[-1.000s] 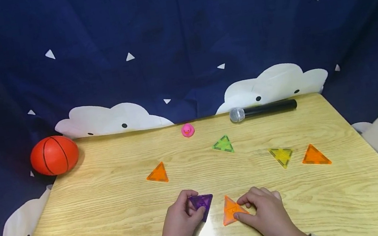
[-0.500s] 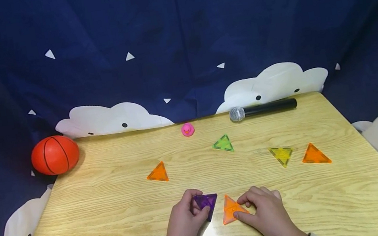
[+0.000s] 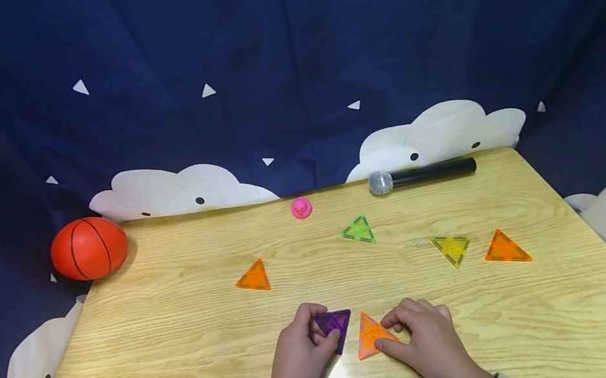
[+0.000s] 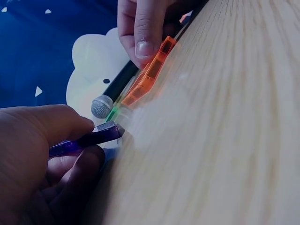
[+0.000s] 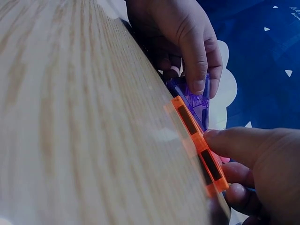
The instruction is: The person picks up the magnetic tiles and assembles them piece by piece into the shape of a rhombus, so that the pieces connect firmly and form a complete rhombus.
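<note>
My left hand (image 3: pixel 300 360) pinches a purple triangular tile (image 3: pixel 337 320) between thumb and fingers near the table's front. Just to its right, my right hand (image 3: pixel 433 342) pinches an orange triangular tile (image 3: pixel 369 334) by its right side. A narrow gap parts the two tiles in the head view. The left wrist view shows the purple tile (image 4: pixel 105 134) edge-on in the left fingers, with the orange tile (image 4: pixel 150 75) beyond. In the right wrist view the orange tile (image 5: pixel 194 136) stands slightly tilted at the table surface, the purple tile (image 5: pixel 199 101) behind it.
On the table (image 3: pixel 174 352) lie an orange tile (image 3: pixel 255 277), a green tile (image 3: pixel 360 231), a yellow tile (image 3: pixel 452 249) and another orange tile (image 3: pixel 504 248). Along the back are a red ball (image 3: pixel 90 248), a pink duck (image 3: pixel 301 208) and a microphone (image 3: pixel 430 173).
My left hand has moved a little to the right with the purple tile, narrowing the gap to the orange one. The right hand has stayed almost still.
</note>
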`<state>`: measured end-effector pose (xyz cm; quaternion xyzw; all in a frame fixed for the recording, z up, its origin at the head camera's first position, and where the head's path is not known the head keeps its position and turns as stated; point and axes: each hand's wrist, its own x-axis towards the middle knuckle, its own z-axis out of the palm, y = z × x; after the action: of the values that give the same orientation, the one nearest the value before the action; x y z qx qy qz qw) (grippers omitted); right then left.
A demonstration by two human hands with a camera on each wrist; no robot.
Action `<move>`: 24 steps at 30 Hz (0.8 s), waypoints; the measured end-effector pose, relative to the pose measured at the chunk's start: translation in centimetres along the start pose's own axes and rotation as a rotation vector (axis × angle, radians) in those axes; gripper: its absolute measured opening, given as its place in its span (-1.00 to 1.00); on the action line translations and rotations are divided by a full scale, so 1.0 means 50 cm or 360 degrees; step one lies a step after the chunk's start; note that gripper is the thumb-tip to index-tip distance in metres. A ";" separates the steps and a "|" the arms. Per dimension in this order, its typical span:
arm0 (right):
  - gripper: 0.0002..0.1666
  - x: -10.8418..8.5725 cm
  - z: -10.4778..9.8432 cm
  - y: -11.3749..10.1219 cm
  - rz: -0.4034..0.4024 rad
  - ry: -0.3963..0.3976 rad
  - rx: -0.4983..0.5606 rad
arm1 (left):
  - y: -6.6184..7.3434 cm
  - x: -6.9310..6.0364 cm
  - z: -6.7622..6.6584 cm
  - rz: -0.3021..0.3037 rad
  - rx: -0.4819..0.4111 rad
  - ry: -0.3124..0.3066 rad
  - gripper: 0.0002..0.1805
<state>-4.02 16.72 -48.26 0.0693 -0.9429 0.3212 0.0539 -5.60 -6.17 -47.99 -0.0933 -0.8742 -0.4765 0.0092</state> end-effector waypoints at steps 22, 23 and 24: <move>-0.66 0.001 -0.009 0.000 -0.0040 -0.0048 0.0017 | 0.020 -0.010 0.026 -0.0034 -0.0072 -0.0053 -0.64; -0.65 0.001 -0.011 0.000 -0.0036 -0.0072 0.0021 | 0.019 -0.010 0.026 -0.0038 -0.0072 -0.0058 -0.64; -0.64 0.001 -0.012 0.001 -0.0031 -0.0095 0.0027 | 0.018 -0.010 0.027 -0.0042 -0.0073 -0.0063 -0.65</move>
<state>-4.04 17.12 -47.78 0.0885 -0.9406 0.3265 0.0282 -4.87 -4.66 -48.03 -0.0913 -0.8642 -0.4946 -0.0165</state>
